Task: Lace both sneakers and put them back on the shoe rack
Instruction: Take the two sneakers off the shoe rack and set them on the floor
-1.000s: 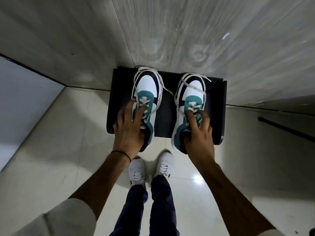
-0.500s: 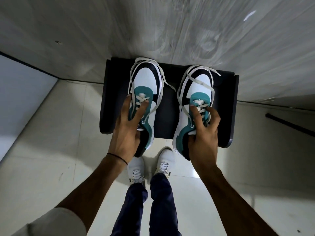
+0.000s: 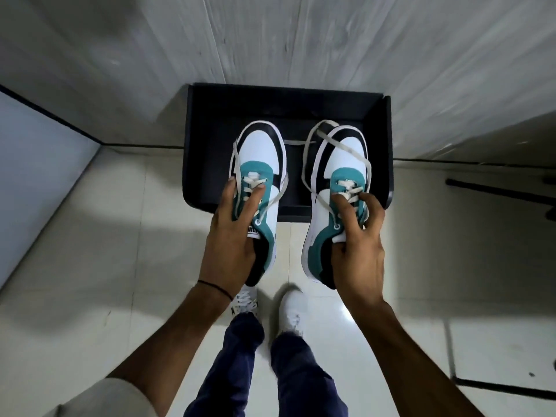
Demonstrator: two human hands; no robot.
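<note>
Toes pointed up-frame over the rack (image 3: 270,100), heels past its lower edge: left hand (image 3: 231,236) gripped the left sneaker (image 3: 260,152), right hand (image 3: 358,245) the right sneaker (image 3: 346,155).

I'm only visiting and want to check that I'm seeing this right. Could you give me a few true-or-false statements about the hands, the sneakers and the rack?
1. Each hand holds one sneaker. True: the left hand grips the left sneaker, and the right hand grips the right sneaker.
2. The sneakers are red and yellow. False: they are white, black and teal.
3. The right sneaker's lace is tied in a bow. False: it trails loose across the toe.
4. The shoe rack is black. True.
5. The person is barefoot. False: they wear white shoes.
</note>
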